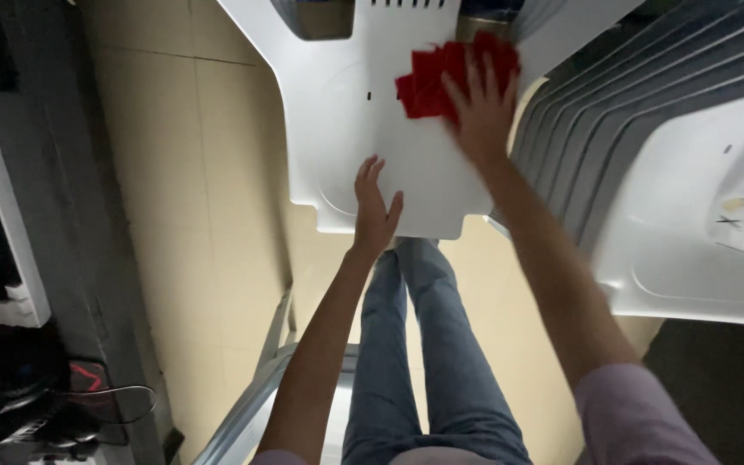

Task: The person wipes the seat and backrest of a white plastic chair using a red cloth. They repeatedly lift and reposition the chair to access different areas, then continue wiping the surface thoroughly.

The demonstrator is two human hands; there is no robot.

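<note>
From the head camera we looked down on a white plastic panel (389,112), our landmark, held out above a beige tiled floor (191,172). Our right hand (482,108) lay flat with fingers spread, pressing a crumpled red cloth (441,77) against the panel's upper right part. Our left hand (375,211) gripped the panel's near edge, thumb on top, fingers stretched up over its face. Right of the panel stood a white ribbed moulded part (665,172). Below the panel we saw our legs in blue jeans (424,344). Far left of the panel stood dark equipment (10,258).
</note>
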